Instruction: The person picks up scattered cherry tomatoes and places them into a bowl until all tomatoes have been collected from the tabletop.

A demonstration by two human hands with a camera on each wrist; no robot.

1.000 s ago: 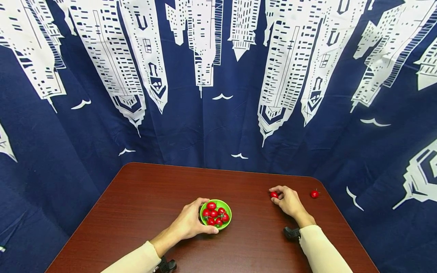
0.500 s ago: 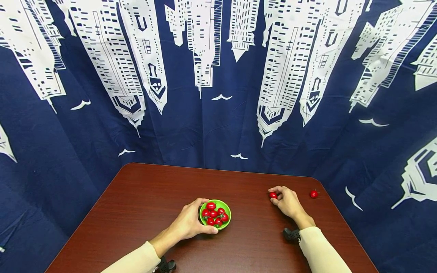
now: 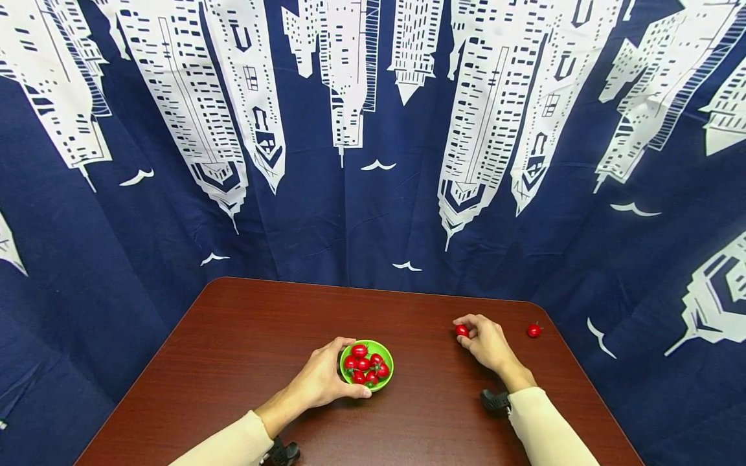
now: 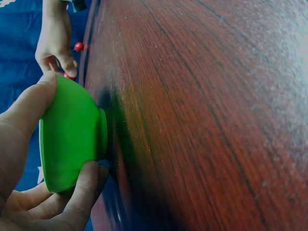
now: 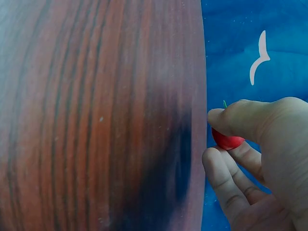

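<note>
My left hand (image 3: pixel 322 377) grips a small green bowl (image 3: pixel 389 373) by its side, thumb at the near rim and fingers round the far side. Several red cherry tomatoes (image 3: pixel 364 364) lie in the bowl. Seen from the left wrist, the bowl's green outer wall (image 4: pixel 72 134) faces the camera; whether its foot touches the table I cannot tell. Over to the right, my right hand (image 3: pixel 486 340) pinches one cherry tomato (image 3: pixel 462 330) between thumb and fingers. The right wrist view shows this tomato (image 5: pixel 227 139) partly behind the thumb, its green stem tip sticking up.
Another cherry tomato (image 3: pixel 533 330) lies on the brown wooden table (image 3: pixel 262 323) near its right edge, beyond my right hand. A dark blue cloth (image 3: pixel 373 220) printed with white buildings hangs behind the table and along its sides.
The right hand has shifted slightly left and away from me with the pinched cherry tomato. The left hand and the bowl stay practically in place.
</note>
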